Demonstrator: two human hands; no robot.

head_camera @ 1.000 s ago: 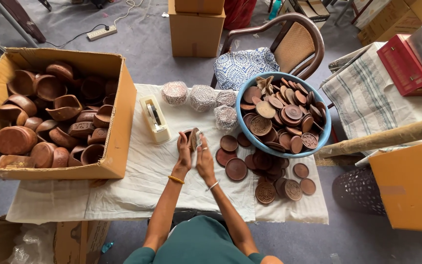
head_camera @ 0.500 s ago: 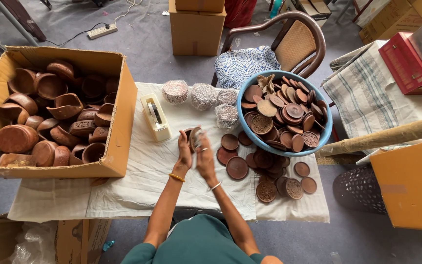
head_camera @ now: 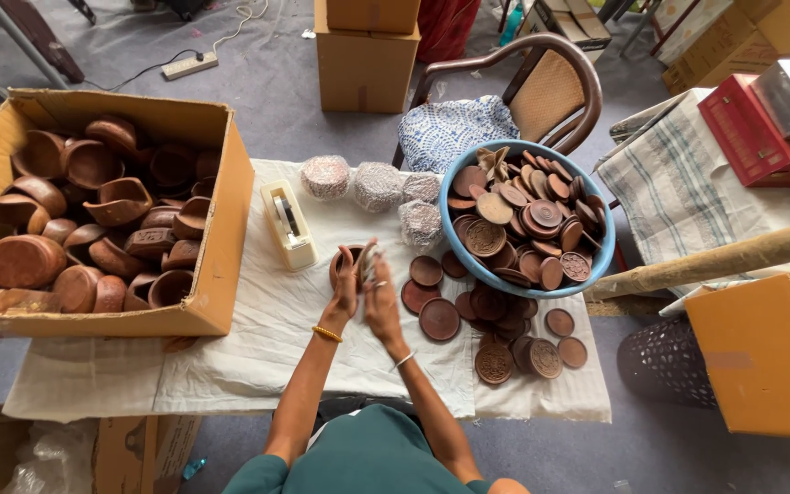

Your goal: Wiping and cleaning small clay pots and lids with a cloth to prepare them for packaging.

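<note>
Bare cloth lies open between cardboard box and brown discs.

Beside the white tape dispenser, taken as landmark:
- Large cardboard box of clay lamps, to its left: one.
- Wrapped bundles, just right of it: four.
- Blue basin of clay discs, farther right: one.
- Loose clay discs on the cloth, below the basin: about fifteen, overlapping, exact count unclear.
- Wooden chair, beyond the basin: one.

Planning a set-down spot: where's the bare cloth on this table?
Free: white cloth between cardboard box and left hand, below tape dispenser; also the near strip. Crowded: right of right hand, loose clay lids under blue basin.
</note>
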